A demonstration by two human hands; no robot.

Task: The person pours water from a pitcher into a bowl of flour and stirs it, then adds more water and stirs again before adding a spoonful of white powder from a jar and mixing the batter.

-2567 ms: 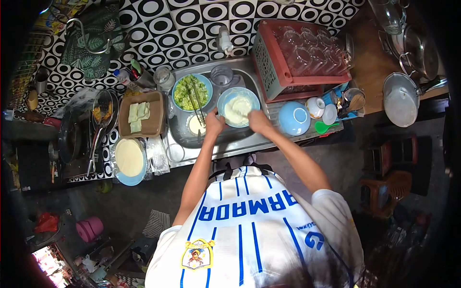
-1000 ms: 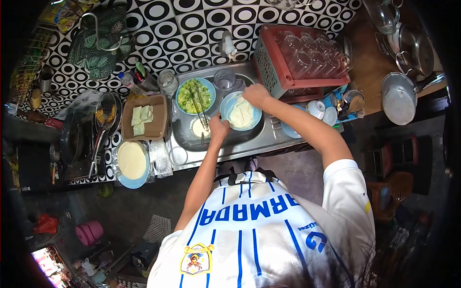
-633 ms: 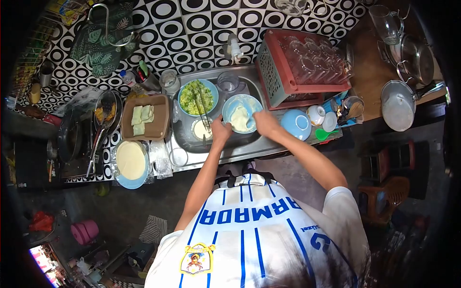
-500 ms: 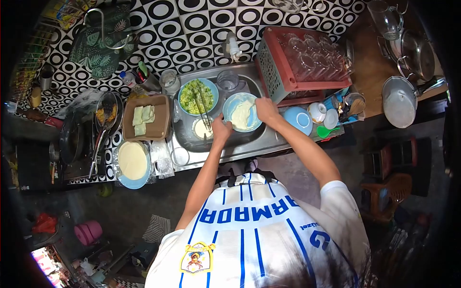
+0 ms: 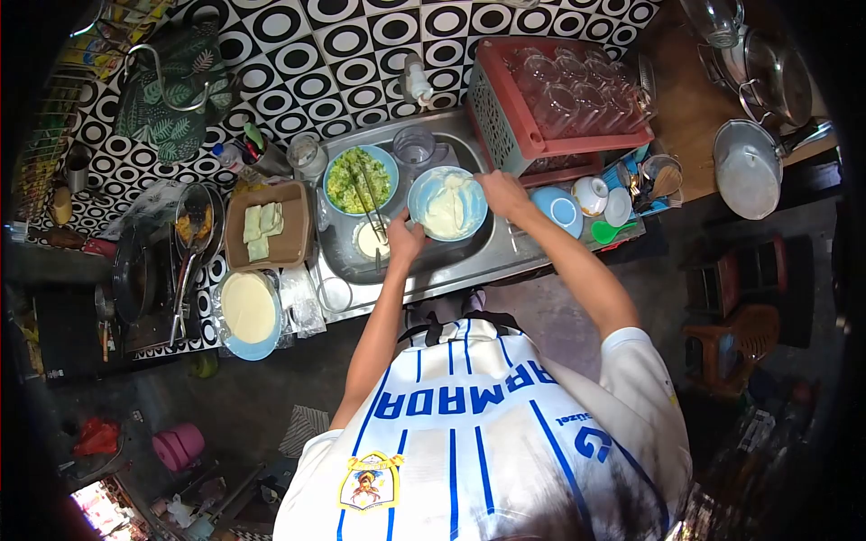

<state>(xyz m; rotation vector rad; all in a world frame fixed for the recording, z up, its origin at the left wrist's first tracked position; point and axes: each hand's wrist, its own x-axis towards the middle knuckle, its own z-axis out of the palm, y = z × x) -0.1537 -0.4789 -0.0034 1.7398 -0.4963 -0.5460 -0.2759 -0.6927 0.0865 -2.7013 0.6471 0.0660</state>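
A light blue bowl (image 5: 417, 191) holding a thick, pale cream-coloured mixture (image 5: 448, 209) is over the sink. My left hand (image 5: 406, 242) is closed on its lower left rim. At the upper right rim, my right hand (image 5: 502, 194) is closed too; whatever is in its fingers is hidden. Left of this bowl is another blue bowl (image 5: 332, 189) of chopped green vegetables, with metal tongs (image 5: 368, 197) lying across it. Below the tongs, near my left hand, stands a small container of pale contents (image 5: 371, 239).
A red crate of glass mugs (image 5: 532, 149) stands right of the steel sink (image 5: 433, 281). Beside it are an upturned blue bowl (image 5: 557, 212) and a green spoon (image 5: 611, 231). On the left are a brown tray (image 5: 298, 230) with folded pale green pieces, a plate of flat pale rounds (image 5: 249, 308), and pans.
The view has shifted slightly. My right hand has moved a little up along the bowl's rim, and the pale mixture has changed shape. My left hand keeps its hold.
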